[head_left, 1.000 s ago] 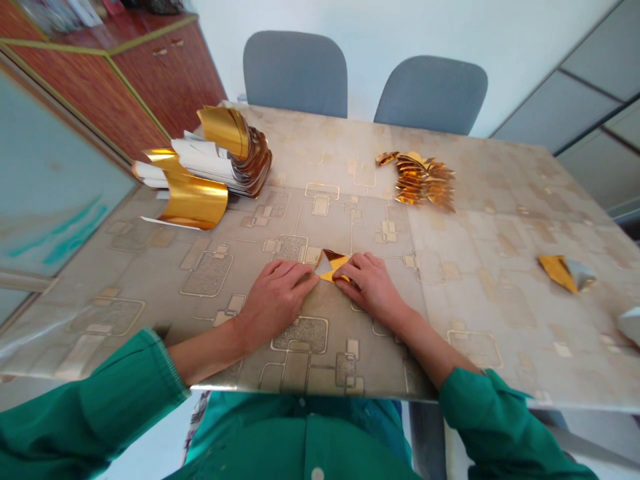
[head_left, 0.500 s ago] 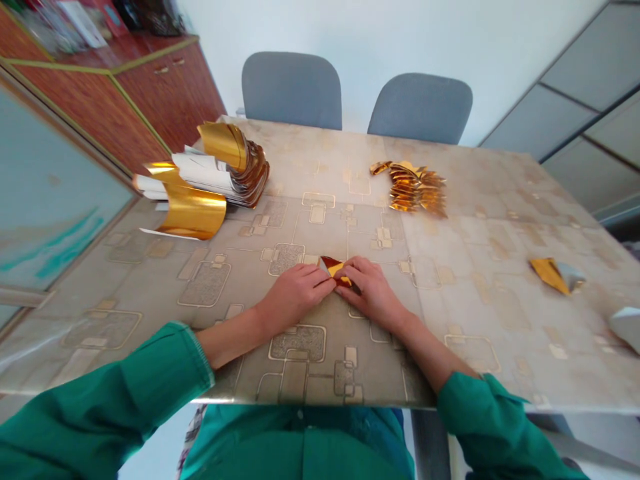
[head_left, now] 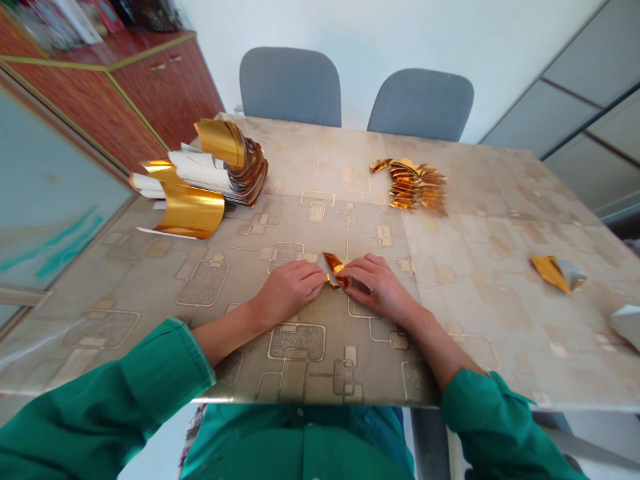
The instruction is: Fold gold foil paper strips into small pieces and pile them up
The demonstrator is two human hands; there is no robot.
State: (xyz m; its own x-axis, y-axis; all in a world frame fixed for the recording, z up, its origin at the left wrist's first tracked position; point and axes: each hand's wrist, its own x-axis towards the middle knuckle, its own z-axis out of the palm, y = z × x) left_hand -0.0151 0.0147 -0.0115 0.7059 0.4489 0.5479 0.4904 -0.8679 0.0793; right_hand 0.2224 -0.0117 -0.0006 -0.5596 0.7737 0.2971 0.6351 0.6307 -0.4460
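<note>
Just above the table in front of me is a partly folded piece of gold foil paper (head_left: pixel 334 267), with its pale back showing on one side. My left hand (head_left: pixel 293 288) pinches its left edge between thumb and fingers. On the opposite side, my right hand (head_left: pixel 377 283) grips the foil paper, fingers bent and thumb below. Parts of the paper are hidden by the fingertips. Farther back lies a group of folded gold foil pieces (head_left: pixel 415 185). At the left, a thick stack of gold foil sheets (head_left: pixel 250 170) curls beside a loose curved gold sheet (head_left: pixel 193 212).
A patterned cloth covers the table (head_left: pixel 280 227). At the right lie a single folded gold piece (head_left: pixel 550 272) and a whitish object (head_left: pixel 627 323) cut off by the frame. Two grey chairs (head_left: pixel 290 87) stand behind the table. A reddish wooden cabinet (head_left: pixel 160 93) is at the back left.
My hands have moved slightly apart, and the foil paper between them has opened and tilted, with more of its shiny inner side showing. The other pieces stay in place.
</note>
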